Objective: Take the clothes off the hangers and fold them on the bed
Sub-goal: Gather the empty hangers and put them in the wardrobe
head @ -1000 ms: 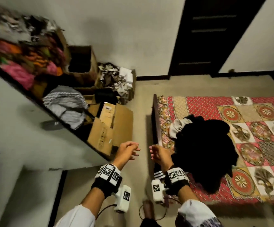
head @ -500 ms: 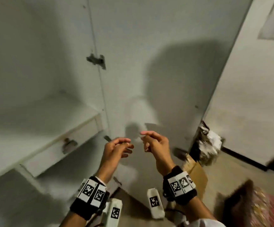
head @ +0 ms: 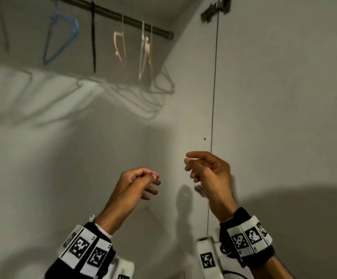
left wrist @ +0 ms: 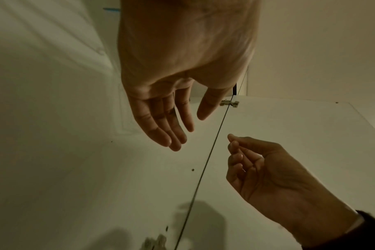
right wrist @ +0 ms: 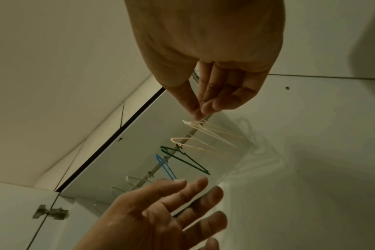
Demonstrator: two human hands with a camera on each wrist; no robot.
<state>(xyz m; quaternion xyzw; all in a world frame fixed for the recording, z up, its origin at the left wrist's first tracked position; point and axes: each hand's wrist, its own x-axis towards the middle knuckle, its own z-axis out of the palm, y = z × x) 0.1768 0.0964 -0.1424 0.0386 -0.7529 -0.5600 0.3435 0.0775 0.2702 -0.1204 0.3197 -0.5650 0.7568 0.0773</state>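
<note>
In the head view, several bare hangers hang on a dark rail at the top of a white wardrobe: a blue hanger, a black one, a peach one and a white one. No clothes show on them. My left hand and right hand are raised well below the rail, side by side. The fingers of both are loosely curled and hold nothing. The right wrist view shows cream hangers, a green hanger and the blue hanger past my right hand.
The wardrobe's white back wall fills the space ahead. A door panel stands to the right, with a metal hinge at its top. The bed is out of sight.
The view has swung from the bed and floor up into the wardrobe. Both hands have risen with it, still holding nothing.
</note>
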